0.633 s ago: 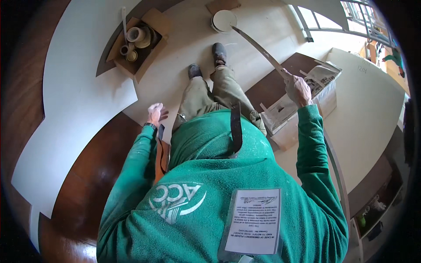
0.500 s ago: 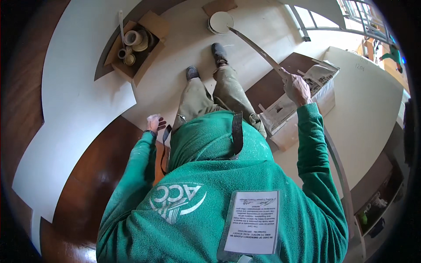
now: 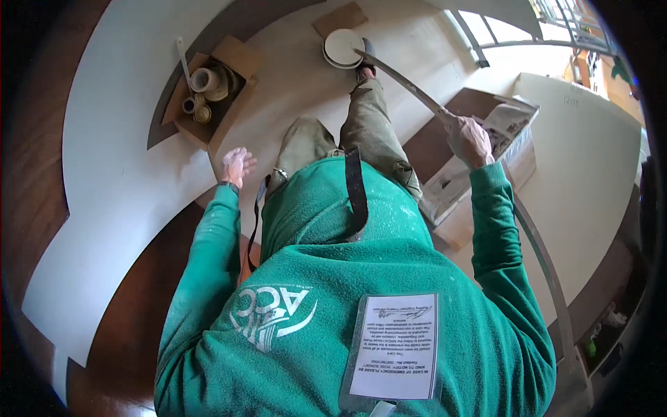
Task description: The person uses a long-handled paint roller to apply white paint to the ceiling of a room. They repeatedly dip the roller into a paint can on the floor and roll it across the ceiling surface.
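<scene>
My right hand (image 3: 471, 142) is closed on a long, flat, pale strip (image 3: 410, 87), bowed in the fisheye picture. Its far tip lies over a white round container or lid (image 3: 341, 46) on the floor, though contact cannot be told; its near part runs past my right sleeve. My left hand (image 3: 238, 163), whitish with powder or paste, hangs open at my left side with nothing visible in it, near a dark dangling strap (image 3: 258, 205). My right shoe and olive trouser leg (image 3: 365, 118) reach toward the container; my left shoe is hidden.
An open cardboard box (image 3: 237, 52) with tape rolls stands left, beside white boards (image 3: 104, 174). Right are a newspaper-covered box (image 3: 511, 124), a pale panel (image 3: 583, 174) and metal framing (image 3: 507, 46). A person's green sleeve (image 3: 618, 69) shows at the far upper right.
My right foot has stepped forward to the round container, and my left shoe has dropped from sight. The scene has shifted slightly in view; both hands keep much the same state.
</scene>
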The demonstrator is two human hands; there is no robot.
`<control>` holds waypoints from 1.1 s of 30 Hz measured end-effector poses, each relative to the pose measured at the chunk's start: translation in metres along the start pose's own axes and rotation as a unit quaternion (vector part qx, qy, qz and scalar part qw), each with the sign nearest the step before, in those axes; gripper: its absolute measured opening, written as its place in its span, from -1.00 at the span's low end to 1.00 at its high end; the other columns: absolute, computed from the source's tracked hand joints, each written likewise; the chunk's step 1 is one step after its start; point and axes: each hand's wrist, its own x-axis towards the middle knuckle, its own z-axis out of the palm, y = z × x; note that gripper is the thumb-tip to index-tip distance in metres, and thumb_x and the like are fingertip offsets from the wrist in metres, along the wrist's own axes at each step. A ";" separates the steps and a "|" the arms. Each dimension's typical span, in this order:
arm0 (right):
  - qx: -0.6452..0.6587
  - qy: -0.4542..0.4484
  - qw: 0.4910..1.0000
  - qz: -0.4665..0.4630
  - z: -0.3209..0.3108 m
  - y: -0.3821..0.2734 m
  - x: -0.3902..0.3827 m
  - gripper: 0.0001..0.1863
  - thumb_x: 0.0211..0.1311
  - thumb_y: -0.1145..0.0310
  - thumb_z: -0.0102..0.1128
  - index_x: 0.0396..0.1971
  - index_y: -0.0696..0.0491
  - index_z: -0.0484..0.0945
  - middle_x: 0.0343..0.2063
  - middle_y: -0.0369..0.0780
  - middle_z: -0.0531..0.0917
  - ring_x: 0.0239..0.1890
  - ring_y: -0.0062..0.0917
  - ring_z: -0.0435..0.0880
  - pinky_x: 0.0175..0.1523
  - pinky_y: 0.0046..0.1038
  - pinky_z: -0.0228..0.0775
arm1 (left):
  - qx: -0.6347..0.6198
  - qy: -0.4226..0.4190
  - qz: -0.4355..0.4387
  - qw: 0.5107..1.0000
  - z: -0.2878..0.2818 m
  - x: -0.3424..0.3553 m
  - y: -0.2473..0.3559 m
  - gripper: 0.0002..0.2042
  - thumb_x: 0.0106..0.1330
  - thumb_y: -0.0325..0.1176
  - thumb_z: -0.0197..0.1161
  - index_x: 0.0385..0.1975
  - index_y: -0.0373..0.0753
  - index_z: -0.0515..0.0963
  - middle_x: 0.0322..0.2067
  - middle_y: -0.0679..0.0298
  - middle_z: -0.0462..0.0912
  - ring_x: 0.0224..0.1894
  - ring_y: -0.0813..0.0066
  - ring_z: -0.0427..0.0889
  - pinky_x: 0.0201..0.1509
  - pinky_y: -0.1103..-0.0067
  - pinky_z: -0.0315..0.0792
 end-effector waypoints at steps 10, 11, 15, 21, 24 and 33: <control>0.040 -0.047 0.997 0.053 -0.010 -0.001 -0.012 -0.68 0.40 0.27 -0.09 -0.20 0.07 0.67 -0.47 0.00 0.70 -0.36 -0.05 0.75 -0.24 -0.06 0.61 | 0.104 0.002 -0.040 0.994 0.001 -0.084 0.019 -0.52 0.50 -0.24 0.14 0.32 -0.32 0.28 0.09 -0.01 0.55 -0.03 0.05 0.69 0.02 0.17 0.61; 0.041 -0.055 0.996 0.064 -0.007 0.000 -0.013 -0.67 0.41 0.27 -0.11 -0.21 0.07 0.67 -0.47 0.00 0.71 -0.37 -0.05 0.75 -0.25 -0.06 0.61 | 0.109 0.011 -0.049 0.993 -0.005 -0.093 0.008 -0.55 0.50 -0.24 0.14 0.28 -0.31 0.33 0.04 -0.01 0.58 -0.04 0.07 0.69 0.02 0.19 0.61; 0.037 -0.048 0.996 0.068 -0.002 0.002 -0.012 -0.60 0.50 0.20 -0.17 -0.20 0.06 0.70 -0.47 0.01 0.71 -0.36 -0.05 0.75 -0.22 -0.06 0.60 | 0.277 -0.027 0.023 0.960 -0.045 -0.095 -0.033 -0.74 0.48 -0.24 0.15 -0.06 -0.33 0.53 -0.16 0.10 0.66 -0.22 0.28 0.70 -0.15 0.35 0.64; 0.052 -0.048 0.995 0.072 0.003 0.004 -0.007 -0.46 0.61 0.05 -0.32 -0.13 0.01 0.70 -0.47 -0.01 0.71 -0.37 -0.05 0.73 -0.26 -0.07 0.58 | 0.407 -0.122 0.226 0.877 -0.091 -0.051 -0.040 -0.76 0.50 -0.26 0.13 -0.13 -0.35 0.53 -0.19 0.13 0.65 -0.23 0.32 0.68 -0.20 0.41 0.64; 0.058 -0.020 0.996 0.059 0.006 0.005 -0.003 -0.42 0.60 0.01 -0.29 -0.28 0.09 0.68 -0.49 0.02 0.69 -0.39 -0.02 0.72 -0.28 -0.04 0.55 | 0.077 -0.015 0.036 0.996 -0.056 -0.050 -0.006 -0.52 0.51 -0.23 0.15 0.28 -0.38 0.27 0.07 -0.05 0.55 0.01 0.05 0.66 0.01 0.23 0.62; 0.070 0.012 0.995 0.064 0.003 0.008 0.012 -0.37 0.58 0.00 -0.27 -0.45 0.14 0.65 -0.53 0.07 0.66 -0.39 0.04 0.70 -0.24 0.00 0.52 | 0.030 0.002 0.027 0.999 0.019 0.008 0.030 -0.47 0.47 -0.19 0.21 0.29 -0.36 0.27 0.16 -0.16 0.50 -0.01 -0.08 0.68 0.02 0.14 0.63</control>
